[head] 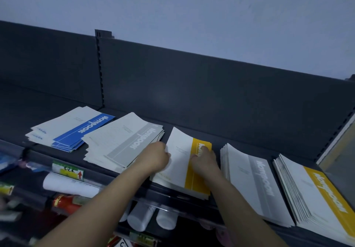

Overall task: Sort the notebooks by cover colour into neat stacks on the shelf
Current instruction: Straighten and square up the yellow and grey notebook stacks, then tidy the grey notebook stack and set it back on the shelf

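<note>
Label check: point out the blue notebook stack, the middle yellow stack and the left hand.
blue notebook stack [84,129], head view, blue band of top cover.
middle yellow stack [193,179], head view, yellow band of top cover.
left hand [155,157], head view, back of hand.

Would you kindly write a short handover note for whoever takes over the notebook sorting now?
Left hand grips the middle yellow stack's left edge; right hand rests on its yellow band.
Shelf, left to right: blue stack, grey stack, that yellow stack, second grey stack, second yellow stack.
Done: stacks look single-colour. Left: probably merge twin grey and yellow stacks, square the fanned ones.
</note>
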The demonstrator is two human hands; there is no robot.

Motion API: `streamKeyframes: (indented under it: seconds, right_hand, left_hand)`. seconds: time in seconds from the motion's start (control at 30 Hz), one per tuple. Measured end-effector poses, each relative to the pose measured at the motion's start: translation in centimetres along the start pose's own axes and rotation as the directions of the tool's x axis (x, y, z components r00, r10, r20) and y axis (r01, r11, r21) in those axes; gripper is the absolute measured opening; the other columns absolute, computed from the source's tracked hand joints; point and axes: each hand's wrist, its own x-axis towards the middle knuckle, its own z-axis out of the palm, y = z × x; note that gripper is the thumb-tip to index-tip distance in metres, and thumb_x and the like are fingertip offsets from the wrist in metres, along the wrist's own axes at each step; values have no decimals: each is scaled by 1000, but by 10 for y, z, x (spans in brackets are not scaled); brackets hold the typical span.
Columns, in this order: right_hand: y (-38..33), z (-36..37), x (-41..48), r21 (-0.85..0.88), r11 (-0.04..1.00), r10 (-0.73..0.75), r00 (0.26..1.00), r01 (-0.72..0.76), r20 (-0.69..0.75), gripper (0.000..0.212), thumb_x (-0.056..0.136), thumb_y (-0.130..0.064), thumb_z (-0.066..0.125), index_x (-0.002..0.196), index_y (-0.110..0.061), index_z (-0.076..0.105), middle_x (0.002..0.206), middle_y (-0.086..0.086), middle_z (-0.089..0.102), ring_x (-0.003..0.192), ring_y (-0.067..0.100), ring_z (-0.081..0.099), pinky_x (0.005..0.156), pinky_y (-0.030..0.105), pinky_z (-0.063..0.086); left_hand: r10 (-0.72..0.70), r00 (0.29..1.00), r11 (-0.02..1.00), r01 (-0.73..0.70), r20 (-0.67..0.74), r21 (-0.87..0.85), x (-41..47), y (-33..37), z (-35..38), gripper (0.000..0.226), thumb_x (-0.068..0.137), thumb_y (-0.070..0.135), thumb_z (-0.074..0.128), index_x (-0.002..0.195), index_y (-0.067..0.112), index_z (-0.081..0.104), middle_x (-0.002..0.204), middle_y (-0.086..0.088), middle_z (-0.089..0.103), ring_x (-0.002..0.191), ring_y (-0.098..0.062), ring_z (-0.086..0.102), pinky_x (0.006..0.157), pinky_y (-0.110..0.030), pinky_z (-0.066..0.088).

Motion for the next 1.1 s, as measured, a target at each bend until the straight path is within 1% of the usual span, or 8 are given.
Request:
streamKeyframes:
  seconds: [0.2, 0.33, 0.43, 0.53, 0.7, 0.9, 1.0, 1.1]
  right_hand:
    - [5, 5, 1, -104, 994, -32, 999, 31, -12, 53, 99, -31, 39, 146, -10, 27, 156, 14, 16, 144, 35, 16, 116, 46, 24]
    - [-8, 5, -1, -224, 958, -200, 977, 179, -75, 51, 98, -30, 41, 143, -8, 32, 156, 16, 17, 146, 34, 6, 117, 46, 20]
    - [-35, 8, -9, -168, 919, -364, 931, 356, -23, 47, 101, -25, 40, 145, -7, 34, 157, 9, 23, 149, 28, 5, 120, 37, 14]
    - [-66, 18, -16, -101, 871, -480, 876, 481, 39, 43, 101, -21, 40, 141, -4, 40, 149, 10, 38, 144, 26, 21, 115, 28, 16]
    - [-105, 60, -15, -129, 861, -467, 866, 491, 180, 48, 101, -24, 39, 146, -7, 34, 154, 8, 31, 146, 24, 17, 117, 30, 13]
    - [-125, 102, 0, -173, 974, -131, 985, 149, 113, 50, 94, -33, 43, 138, -12, 30, 153, 19, 18, 140, 37, 22, 111, 44, 31]
    - [-128, 112, 3, -103, 993, -49, 996, 57, 79, 62, 96, -34, 43, 148, -17, 16, 156, 20, 9, 139, 38, 27, 111, 42, 33]
    - [-131, 115, 5, -33, 999, -9, 1000, 9, -1, 59, 97, -31, 42, 149, -17, 18, 151, 18, 26, 133, 35, 38, 103, 36, 37]
  left_hand:
    - [47, 998, 995, -42, -49, 90, -6, 2, 3, 27, 100, 28, 45, 90, 7, 58, 104, -16, 65, 100, -31, 59, 77, -31, 42]
    - [164, 967, 986, -155, -194, 58, -6, -3, -13, 28, 96, 27, 50, 80, 6, 56, 86, -13, 65, 84, -29, 60, 65, -31, 38]
    - [175, 922, 963, -234, -347, -135, -1, -13, -43, 19, 95, 22, 54, 92, 11, 69, 81, -2, 67, 72, -23, 60, 72, -29, 46]
    - [123, 895, 988, -152, -428, -34, 14, -39, -74, 24, 96, 18, 52, 113, 11, 68, 108, -6, 69, 99, -24, 63, 86, -29, 46]
    - [-82, 977, 940, 142, -198, 310, 44, -96, -98, 41, 98, 33, 43, 134, 12, 44, 136, -12, 50, 124, -31, 48, 98, -43, 42]
    - [-142, 988, 982, 132, 64, 135, 56, -122, -108, 49, 97, 39, 46, 133, 5, 46, 133, -7, 52, 118, -25, 52, 80, -26, 37]
    - [-170, 968, 982, 183, 184, -53, 66, -133, -119, 52, 93, 45, 53, 131, 10, 47, 119, -5, 54, 93, -22, 57, 64, -25, 40]
    - [-162, 944, 937, 238, 287, -255, 77, -145, -119, 55, 88, 44, 61, 128, 8, 49, 120, -5, 60, 105, -27, 61, 80, -28, 49]
